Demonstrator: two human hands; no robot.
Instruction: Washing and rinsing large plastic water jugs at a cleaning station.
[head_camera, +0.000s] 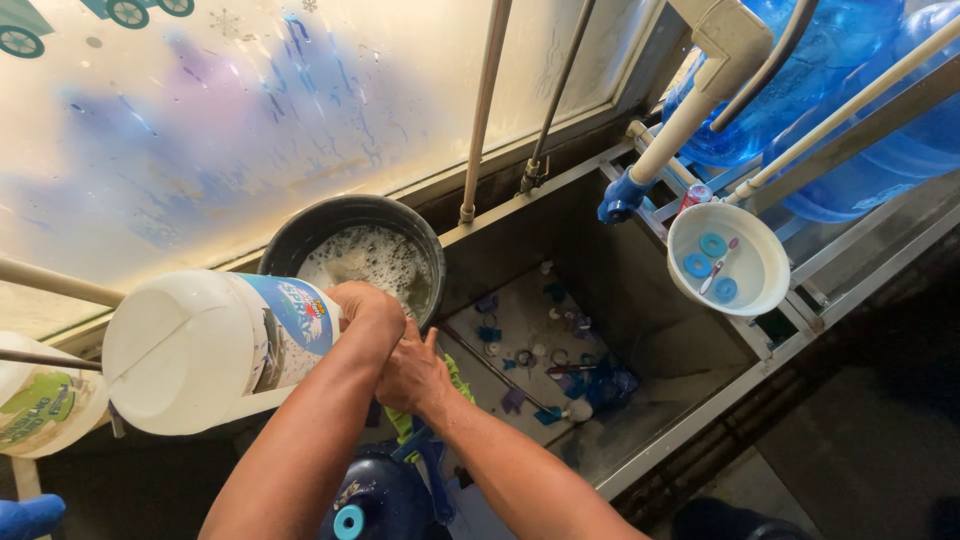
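My left hand (362, 303) grips the neck end of a large white jug (195, 350) with a blue and white label, held on its side with its base pointing left. Just below, my right hand (412, 375) is closed on a yellow-green cloth (405, 425), pressed against my left wrist near the jug's mouth, which is hidden. Both hands are over the near rim of a black bucket (300, 235) filled with foamy water.
A steel sink (640, 300) on the right holds several blue caps and rings. A white bowl (745, 290) with blue rings sits on a rack. Large blue water bottles (850, 60) lie at top right. A dark blue bottle (375, 500) stands below my arms. Another white jug (45, 400) is at the left.
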